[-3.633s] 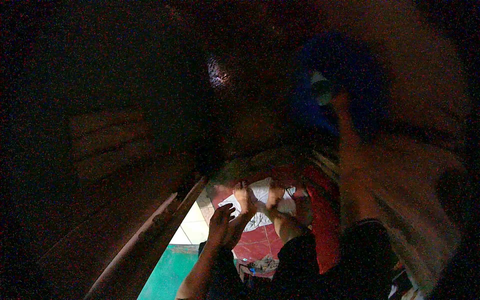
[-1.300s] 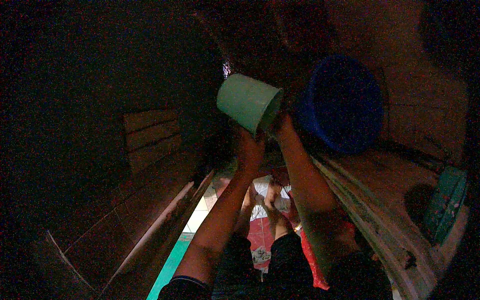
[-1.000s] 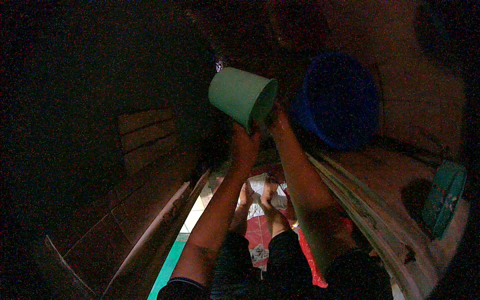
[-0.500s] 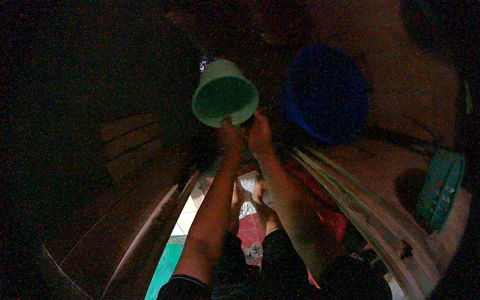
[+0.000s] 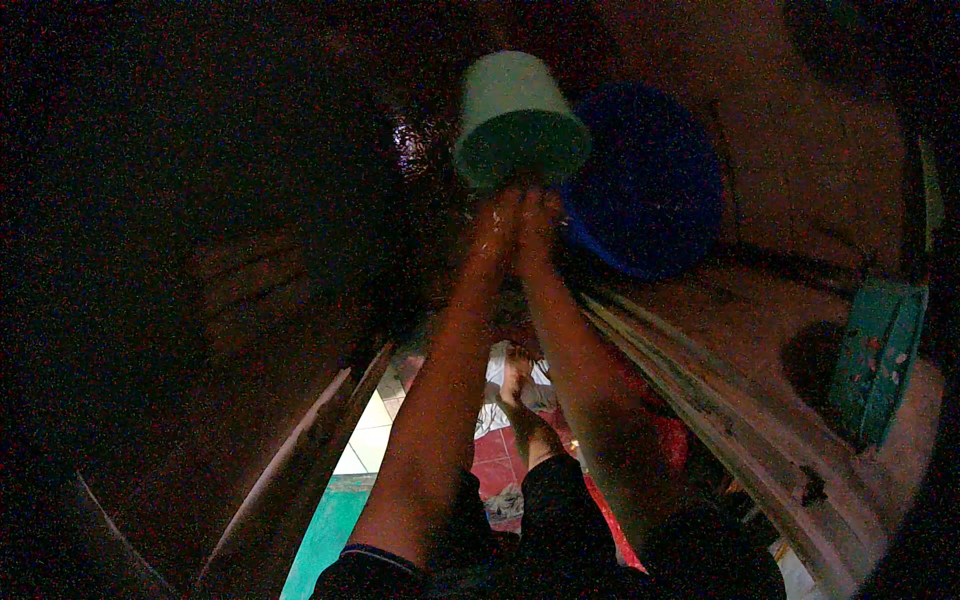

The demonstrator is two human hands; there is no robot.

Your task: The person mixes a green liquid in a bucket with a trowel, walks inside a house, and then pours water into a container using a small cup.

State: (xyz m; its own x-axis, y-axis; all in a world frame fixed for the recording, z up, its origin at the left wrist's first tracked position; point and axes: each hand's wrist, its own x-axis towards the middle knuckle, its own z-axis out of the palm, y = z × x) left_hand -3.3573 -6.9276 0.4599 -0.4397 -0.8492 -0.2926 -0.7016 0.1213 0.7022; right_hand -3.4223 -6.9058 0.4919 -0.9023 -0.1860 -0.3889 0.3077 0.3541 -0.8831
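Observation:
A pale green bucket (image 5: 518,88) hangs tilted ahead of me in the dim light, its dark mouth turned toward me. Both arms reach up to it side by side. At the near edge of its rim, my left hand (image 5: 493,222) is closed on the bucket. Close against it, my right hand (image 5: 538,215) is closed at the same edge. Shadow hides most of the fingertips and the inside of the bucket. Just right of it stands a large dark blue round container (image 5: 655,190).
A wooden door frame (image 5: 690,390) runs along the right, with another frame edge (image 5: 285,470) on the left. At the far right is a teal box-like object (image 5: 880,360). My bare foot (image 5: 515,375) shows near red floor tiles (image 5: 492,460). The left side is very dark.
The bucket has moved up and to the right, now overlapping the edge of the blue container in view. Both hands have risen with it and come closer together.

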